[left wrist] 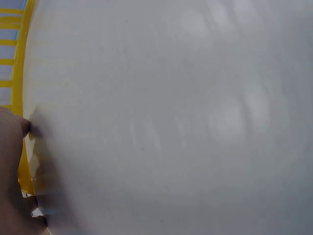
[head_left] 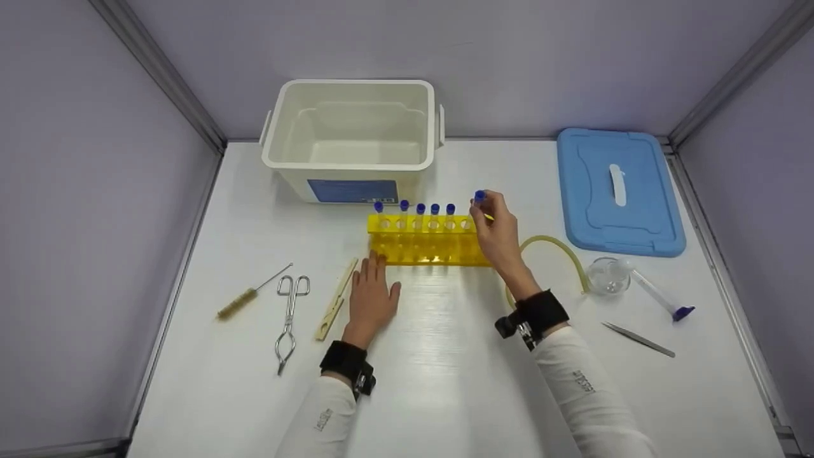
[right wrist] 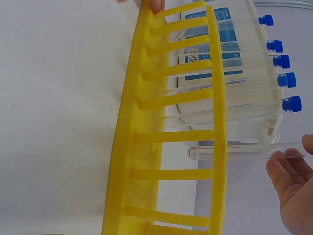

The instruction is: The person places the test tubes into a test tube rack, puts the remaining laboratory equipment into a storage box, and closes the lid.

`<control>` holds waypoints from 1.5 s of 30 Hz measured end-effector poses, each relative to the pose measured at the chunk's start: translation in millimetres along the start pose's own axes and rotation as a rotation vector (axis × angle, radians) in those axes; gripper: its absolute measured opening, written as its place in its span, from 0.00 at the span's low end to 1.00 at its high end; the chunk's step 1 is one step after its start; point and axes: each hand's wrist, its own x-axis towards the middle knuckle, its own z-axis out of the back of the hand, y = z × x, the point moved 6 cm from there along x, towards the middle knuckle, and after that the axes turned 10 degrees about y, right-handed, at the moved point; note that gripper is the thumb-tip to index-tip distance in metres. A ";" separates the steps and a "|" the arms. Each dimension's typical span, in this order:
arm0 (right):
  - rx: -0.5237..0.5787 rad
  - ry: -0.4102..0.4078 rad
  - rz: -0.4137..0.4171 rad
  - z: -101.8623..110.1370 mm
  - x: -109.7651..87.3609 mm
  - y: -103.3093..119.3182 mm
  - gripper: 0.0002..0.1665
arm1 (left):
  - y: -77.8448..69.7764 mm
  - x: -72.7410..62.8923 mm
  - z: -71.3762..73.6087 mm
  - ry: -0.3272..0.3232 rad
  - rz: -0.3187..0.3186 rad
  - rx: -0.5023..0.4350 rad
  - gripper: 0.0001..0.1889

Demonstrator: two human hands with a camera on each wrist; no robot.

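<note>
A yellow test tube rack point(head_left: 432, 248) stands in the middle of the table, with several blue-capped test tubes point(head_left: 420, 208) upright in a row. My right hand point(head_left: 499, 234) pinches another test tube point(right wrist: 244, 148) below its blue cap point(head_left: 480, 196). In the right wrist view this tube's rounded lower end reaches through the rack's top plate. The fingers of my left hand point(head_left: 373, 299) lie extended on the table and touch the rack's front left end. Only part of that hand shows in the left wrist view, beside the rack's yellow edge point(left wrist: 18, 73).
Behind the rack stands a white bin point(head_left: 350, 166). A blue lid point(head_left: 636, 222) lies back right. Rubber tubing point(head_left: 569, 250), glass dishes point(head_left: 608, 277), a measuring cylinder point(head_left: 658, 292) and tweezers point(head_left: 639, 339) lie right; a brush point(head_left: 238, 303), tongs point(head_left: 290, 312) and wooden clamp point(head_left: 334, 305) left.
</note>
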 end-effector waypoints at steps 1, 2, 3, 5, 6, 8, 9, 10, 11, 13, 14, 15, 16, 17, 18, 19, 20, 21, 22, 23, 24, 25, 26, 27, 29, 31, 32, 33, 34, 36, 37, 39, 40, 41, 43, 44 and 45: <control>-0.007 0.003 -0.006 -0.9 -0.3 -1.9 0.16 | -0.2 0.1 0.3 0.001 0.001 0.002 0.35; -0.012 0.006 -0.013 -1.8 -0.5 -3.7 0.16 | -0.4 0.2 0.5 0.002 0.002 0.004 0.35; -0.019 0.008 -0.018 -2.5 -0.8 -5.2 0.16 | -0.6 0.5 0.7 0.003 0.005 0.008 0.35; -0.039 0.010 -0.024 -3.8 -1.5 -7.8 0.16 | -0.8 0.9 0.9 0.002 0.008 0.016 0.35; -0.047 0.012 -0.027 -4.4 -1.8 -8.9 0.16 | -0.8 1.2 0.9 0.003 0.009 0.020 0.35; -0.053 0.016 -0.038 -5.6 -2.2 -11.4 0.16 | -0.9 1.7 0.7 0.003 0.009 0.026 0.35; -0.055 0.019 -0.042 -5.9 -2.4 -12.2 0.16 | -1.0 2.0 0.6 0.003 0.010 0.029 0.35; -0.055 0.023 -0.047 -6.5 -2.4 -13.2 0.16 | -1.0 2.4 0.4 0.004 0.010 0.030 0.35; -0.050 0.026 -0.050 -6.9 -2.4 -13.9 0.16 | -1.1 2.6 0.3 0.006 0.010 0.030 0.35; -0.037 0.029 -0.057 -7.5 -2.0 -15.4 0.16 | -1.5 2.9 0.3 0.009 0.009 0.030 0.35; -0.034 0.031 -0.060 -7.7 -2.0 -16.0 0.16 | -1.7 3.1 0.3 0.010 0.008 0.031 0.35; -0.031 0.030 -0.063 -7.8 -2.0 -16.4 0.16 | -1.8 3.2 0.5 0.010 0.007 0.031 0.35; -0.033 0.032 -0.069 -8.2 -1.9 -17.4 0.16 | -1.9 3.3 0.6 0.010 0.007 0.031 0.35; -0.034 0.032 -0.074 -8.3 -1.9 -18.2 0.16 | -2.0 3.3 0.7 0.010 0.005 0.031 0.35; -0.037 0.033 -0.078 -8.6 -1.9 -19.0 0.16 | -2.1 3.4 0.8 0.009 0.005 0.031 0.35; -0.043 0.035 -0.082 -9.1 -1.9 -19.9 0.16 | -2.0 3.5 0.8 0.010 0.005 0.033 0.36; -0.049 0.036 -0.087 -9.3 -1.9 -20.8 0.16 | -2.0 3.6 0.8 0.010 0.006 0.034 0.36; -0.055 0.038 -0.089 -9.7 -1.8 -21.4 0.16 | -1.9 3.7 0.9 0.010 0.006 0.033 0.36; -0.058 0.040 -0.091 -10.1 -1.6 -22.1 0.17 | -2.0 3.8 0.9 0.009 0.006 0.033 0.35; -0.059 0.040 -0.091 -10.2 -1.4 -22.5 0.17 | -1.9 4.0 0.9 0.009 0.006 0.034 0.35; -0.061 0.042 -0.092 -10.3 -1.1 -22.8 0.17 | -1.9 4.0 1.0 0.008 0.006 0.034 0.35; -0.062 0.043 -0.092 -10.3 -0.9 -23.1 0.17 | -1.7 3.9 1.0 0.007 0.006 0.033 0.35; -0.062 0.043 -0.095 -10.2 -0.8 -23.3 0.17 | -1.8 3.9 1.2 0.007 0.005 0.032 0.35; -0.061 0.045 -0.098 -10.2 -0.5 -23.6 0.17 | -1.9 3.8 1.4 0.008 0.005 0.031 0.35; -0.059 0.052 -0.114 -9.9 -0.6 -24.5 0.17 | -1.9 3.6 1.6 0.010 0.005 0.031 0.35; -0.058 0.061 -0.139 -9.6 -1.1 -26.4 0.17 | -2.2 3.2 2.2 0.014 0.002 0.020 0.35; -0.055 0.066 -0.152 -9.4 -1.4 -27.3 0.17 | -2.5 3.2 2.5 0.016 0.002 0.015 0.35; -0.055 0.071 -0.162 -9.1 -1.8 -28.1 0.18 | -2.6 3.2 2.8 0.016 0.001 0.011 0.35; -0.058 0.076 -0.170 -8.6 -2.3 -28.5 0.18 | -2.6 3.1 3.1 0.015 0.000 0.007 0.35; -0.069 0.079 -0.177 -7.1 -3.0 -28.7 0.19 | -2.5 3.2 3.4 0.015 0.002 0.002 0.35; -0.072 0.076 -0.174 -5.7 -3.5 -28.3 0.19 | -2.4 3.4 3.5 0.011 0.002 0.001 0.35; -0.083 0.066 -0.164 -2.4 -4.8 -27.1 0.20 | -2.2 3.4 3.5 0.002 0.001 0.006 0.35; -0.088 0.060 -0.161 -0.6 -5.8 -26.5 0.19 | -2.1 3.3 3.2 0.002 0.002 0.006 0.35; -0.091 0.053 -0.160 1.4 -7.0 -26.1 0.19 | -1.9 3.2 2.6 0.003 0.002 0.007 0.35; -0.086 0.047 -0.163 5.1 -9.9 -25.9 0.19 | -1.3 2.9 1.8 0.004 0.002 0.003 0.35; -0.084 0.045 -0.166 6.9 -11.4 -26.0 0.18 | -0.9 2.9 1.4 0.007 0.004 0.003 0.35; -0.082 0.043 -0.171 8.7 -12.7 -26.4 0.18 | -0.5 2.9 1.2 0.009 0.006 0.001 0.35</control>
